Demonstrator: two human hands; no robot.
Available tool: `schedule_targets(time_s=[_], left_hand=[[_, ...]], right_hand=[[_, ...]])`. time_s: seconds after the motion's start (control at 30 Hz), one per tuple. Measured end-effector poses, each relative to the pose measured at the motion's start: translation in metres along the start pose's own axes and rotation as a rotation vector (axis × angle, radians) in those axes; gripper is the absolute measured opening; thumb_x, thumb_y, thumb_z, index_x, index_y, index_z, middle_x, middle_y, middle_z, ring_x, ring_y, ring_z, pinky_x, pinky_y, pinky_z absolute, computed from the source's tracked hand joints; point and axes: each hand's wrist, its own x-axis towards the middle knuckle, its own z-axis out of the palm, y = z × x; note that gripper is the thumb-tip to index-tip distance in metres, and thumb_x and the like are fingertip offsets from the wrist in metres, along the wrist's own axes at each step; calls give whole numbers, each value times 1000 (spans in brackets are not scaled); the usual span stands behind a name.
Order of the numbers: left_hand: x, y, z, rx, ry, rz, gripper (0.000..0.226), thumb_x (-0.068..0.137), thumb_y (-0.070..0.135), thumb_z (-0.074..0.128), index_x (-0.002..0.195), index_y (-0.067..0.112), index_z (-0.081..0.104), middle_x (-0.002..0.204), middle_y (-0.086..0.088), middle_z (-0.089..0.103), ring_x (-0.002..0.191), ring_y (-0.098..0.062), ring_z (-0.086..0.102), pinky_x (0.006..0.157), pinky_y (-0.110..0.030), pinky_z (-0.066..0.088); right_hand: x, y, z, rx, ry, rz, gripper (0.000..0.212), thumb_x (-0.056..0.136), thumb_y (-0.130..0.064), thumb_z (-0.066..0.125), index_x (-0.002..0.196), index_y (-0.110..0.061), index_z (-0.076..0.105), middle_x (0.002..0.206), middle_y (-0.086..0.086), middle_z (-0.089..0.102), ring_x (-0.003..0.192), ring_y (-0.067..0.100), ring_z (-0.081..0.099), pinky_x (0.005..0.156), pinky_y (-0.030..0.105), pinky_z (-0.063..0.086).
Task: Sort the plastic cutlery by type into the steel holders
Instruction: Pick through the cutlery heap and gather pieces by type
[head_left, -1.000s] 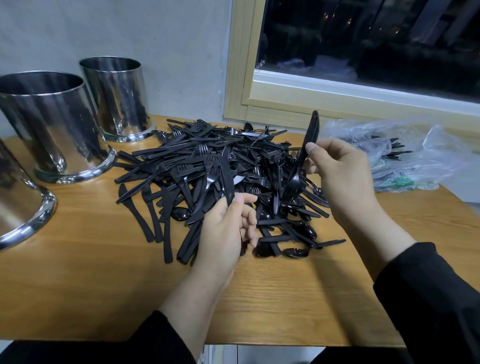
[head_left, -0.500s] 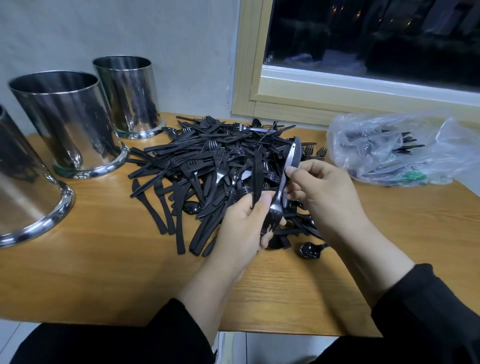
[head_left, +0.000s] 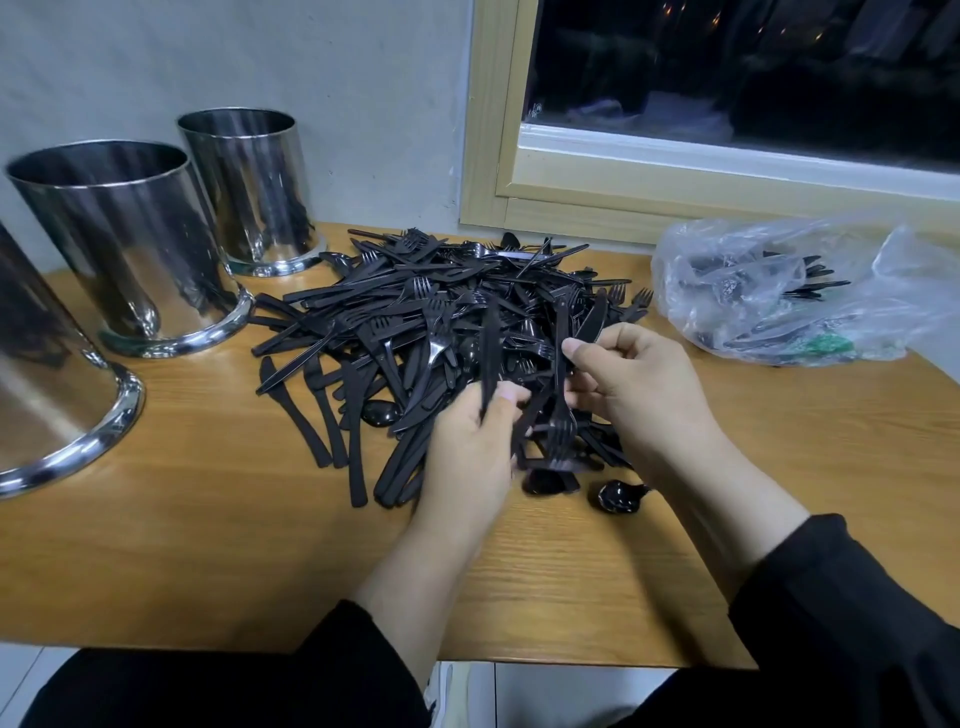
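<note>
While the left hand (head_left: 470, 457) grips a knife (head_left: 489, 353) and the right hand (head_left: 631, 384) pinches a fork (head_left: 561, 395), a plastic bag (head_left: 795, 291) and three steel holders (head_left: 130, 244) flank the cutlery pile (head_left: 426, 322); no legible writing.

Steel holders (head_left: 130, 249) are showing a mirror-bright, polished metal finish, smooth and reflecting. The cutlery pile (head_left: 431, 322) is looking like black plastic with a slight gloss. The worktop (head_left: 208, 545) is showing grained wood, satin; the bag (head_left: 753, 280) is reading as thin, crinkled clear plastic.

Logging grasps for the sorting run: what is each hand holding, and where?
Left hand grips a knife low on its length. Right hand pinches a fork by its handle, tines down.
</note>
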Motion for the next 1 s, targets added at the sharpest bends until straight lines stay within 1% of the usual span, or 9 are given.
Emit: schedule_targets(time_s=[0.2,0.33,0.43,0.5,0.63,0.7,0.8,0.9,1.0], left_hand=[[5,-7,-3,34,112,29,29,106,37,49,87,29,69,61,7,44,51,-12,34,49,-32,29],[3,-3,-2,3,113,45,30,107,36,48,93,21,70,63,2,50,51,-15,40,49,-35,35],[1,0,0,99,78,158,27,106,34,46,97,26,71,81,6,73,71,-11,67,70,-33,57],[-1,0,0,129,45,186,25,107,33,46,100,31,70,90,8,75,83,-8,71,78,-30,59],[-5,1,0,228,18,229,37,107,37,47,95,10,70,86,-11,71,78,-27,66,72,-41,56],[-8,4,1,160,-61,218,35,108,33,46,91,9,66,76,-7,70,65,-24,64,61,-36,54],[-10,6,1,23,-81,112,28,108,32,48,92,16,64,59,5,48,49,-13,40,45,-28,34],[-10,5,-8,-64,10,60,27,105,34,54,84,18,55,59,5,40,47,-12,31,41,-25,25],[-15,-1,-20,25,40,66,40,101,40,59,76,10,52,55,-7,47,44,-19,40,39,-27,30]], right_hand=[[19,13,-18,-187,65,13,25,93,-20,71,77,-6,57,53,-3,60,63,24,71,75,48,63],[9,-2,-22,-409,88,-171,41,99,-31,61,65,-8,58,54,-4,63,55,12,66,62,20,52],[-3,-13,-16,-374,-54,-201,36,97,-30,64,66,-12,65,61,1,67,55,11,60,61,24,50],[-10,-18,-10,-394,-139,-194,27,95,-27,68,71,-13,68,65,2,69,55,8,59,58,21,48],[-16,-24,-4,-378,-189,-213,24,94,-24,69,75,-9,71,69,4,72,59,9,61,64,29,54],[-17,-24,-4,-375,-212,-215,23,94,-24,69,76,-10,72,70,5,72,59,8,61,65,28,52],[-18,-18,-11,-460,-216,-249,20,95,-30,67,80,-20,75,72,-6,72,62,4,60,66,29,53],[-20,-5,-33,-734,-226,-282,10,96,-34,66,89,-30,73,78,-19,69,69,-3,61,63,14,44],[-24,12,-65,-1026,-378,-308,12,93,-28,70,105,-27,73,99,-16,65,87,-1,60,75,9,43]])
